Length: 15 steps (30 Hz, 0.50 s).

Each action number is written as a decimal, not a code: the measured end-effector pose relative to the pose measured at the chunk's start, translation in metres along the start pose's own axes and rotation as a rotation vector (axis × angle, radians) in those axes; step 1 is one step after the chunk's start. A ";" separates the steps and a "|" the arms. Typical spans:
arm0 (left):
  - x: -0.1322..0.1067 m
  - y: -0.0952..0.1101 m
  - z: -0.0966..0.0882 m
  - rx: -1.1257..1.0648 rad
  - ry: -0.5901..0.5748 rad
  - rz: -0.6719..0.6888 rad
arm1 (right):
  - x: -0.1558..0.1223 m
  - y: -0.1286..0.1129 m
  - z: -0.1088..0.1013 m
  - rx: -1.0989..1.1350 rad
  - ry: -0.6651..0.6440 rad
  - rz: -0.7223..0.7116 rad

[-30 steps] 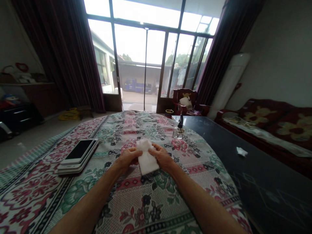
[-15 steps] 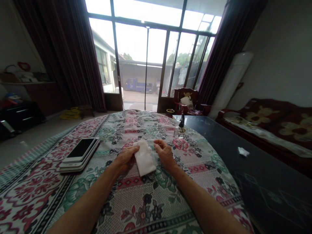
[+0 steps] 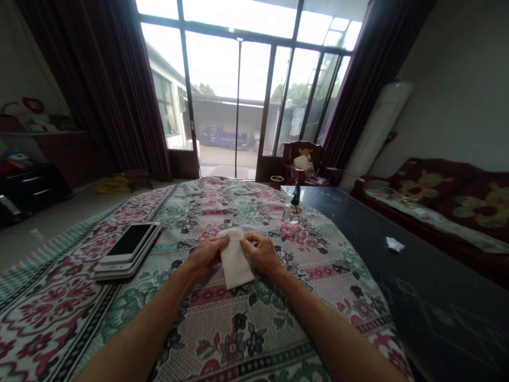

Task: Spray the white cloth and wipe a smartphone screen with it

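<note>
A folded white paper tissue [image 3: 236, 264] lies on the floral quilted cover [image 3: 254, 339], its upper end pinched between both hands. My left hand [image 3: 207, 257] grips the tissue's left side, fingers closed over its edge. My right hand [image 3: 256, 253] holds its right side with thumb and fingers together. To the left of my left hand sits a stack of smartphones [image 3: 128, 249], the top one showing a dark screen, and it touches neither hand.
A dark glossy table [image 3: 421, 297] runs along the right, with a crumpled white paper scrap [image 3: 395, 244] and a small glass figurine [image 3: 292, 209] near its far corner. Beyond stand a red sofa [image 3: 449, 196], a red chair [image 3: 304, 162] and glass doors [image 3: 238, 101].
My right hand has come back onto the tissue, closing on its right side after being apart from it. The tissue and my left hand have stayed about in place.
</note>
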<state>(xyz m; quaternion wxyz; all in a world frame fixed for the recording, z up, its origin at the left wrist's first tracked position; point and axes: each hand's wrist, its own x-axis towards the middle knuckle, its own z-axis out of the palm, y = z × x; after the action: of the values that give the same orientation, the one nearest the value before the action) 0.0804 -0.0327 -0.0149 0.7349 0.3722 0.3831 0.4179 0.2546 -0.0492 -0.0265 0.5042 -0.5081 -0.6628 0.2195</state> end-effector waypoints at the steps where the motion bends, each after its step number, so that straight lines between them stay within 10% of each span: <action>1: -0.001 0.002 0.002 -0.004 0.024 0.000 | 0.000 -0.001 0.000 -0.016 -0.011 0.014; 15: -0.006 0.007 0.013 -0.076 0.138 -0.038 | 0.002 -0.005 0.000 -0.076 -0.036 0.185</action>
<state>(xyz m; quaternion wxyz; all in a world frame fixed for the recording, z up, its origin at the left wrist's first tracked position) 0.0877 -0.0388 -0.0017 0.7281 0.3069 0.4236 0.4430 0.2527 -0.0496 -0.0221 0.4504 -0.5819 -0.6297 0.2490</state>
